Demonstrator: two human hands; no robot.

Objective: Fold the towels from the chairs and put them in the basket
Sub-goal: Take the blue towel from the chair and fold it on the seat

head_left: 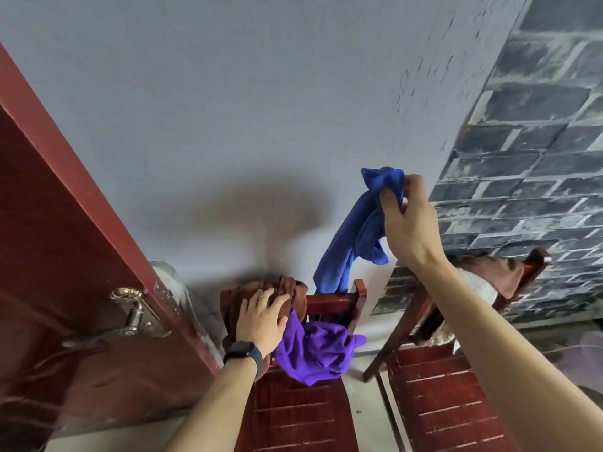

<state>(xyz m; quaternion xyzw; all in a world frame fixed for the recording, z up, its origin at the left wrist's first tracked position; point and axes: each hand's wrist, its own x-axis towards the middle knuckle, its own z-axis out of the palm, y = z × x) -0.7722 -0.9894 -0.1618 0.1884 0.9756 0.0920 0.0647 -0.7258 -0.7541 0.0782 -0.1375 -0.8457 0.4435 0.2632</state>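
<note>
Pinches blue towel (352,243) high in right hand (408,223), with its tail below the grip down to chair back (329,300), lays left hand (261,321) flat, fingers loose, over bunched brown towel (287,284), purple towel (316,350) just right of that palm

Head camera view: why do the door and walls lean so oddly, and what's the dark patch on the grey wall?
Head view: wide-angle lens bends and tilts the door and brick wall; the dark patch is a soft shadow, likely the person's own; the door's lower part looks smeared.
</note>
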